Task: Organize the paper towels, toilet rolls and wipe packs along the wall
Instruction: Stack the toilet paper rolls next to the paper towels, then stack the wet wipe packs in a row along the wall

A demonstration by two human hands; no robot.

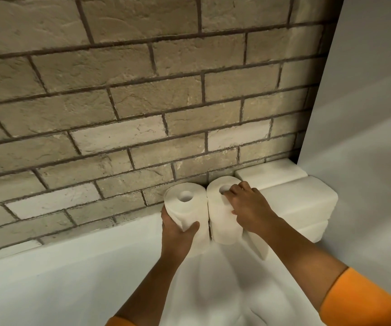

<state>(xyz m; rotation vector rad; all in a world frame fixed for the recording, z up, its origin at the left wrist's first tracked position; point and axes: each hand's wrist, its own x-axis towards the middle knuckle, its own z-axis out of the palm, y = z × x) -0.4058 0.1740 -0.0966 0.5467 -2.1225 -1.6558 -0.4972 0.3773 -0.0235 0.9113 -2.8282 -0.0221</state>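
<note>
Left hand (178,234) grips left paper towel roll (189,214) low on its side, thumb in front. Right hand (248,208) grasps right paper towel roll (220,223) from the top, fingers curled at the core hole, thumb on the side. Both rolls upright, touching each other, backs against the brick wall (142,102). White wipe packs (295,198) are stacked just right of them in the corner. Floor (48,278) is white. Orange sleeve (366,302) on the right arm.

White rolls (186,208), beige brick-patterned wall (142,90), orange sleeves (363,300).
</note>
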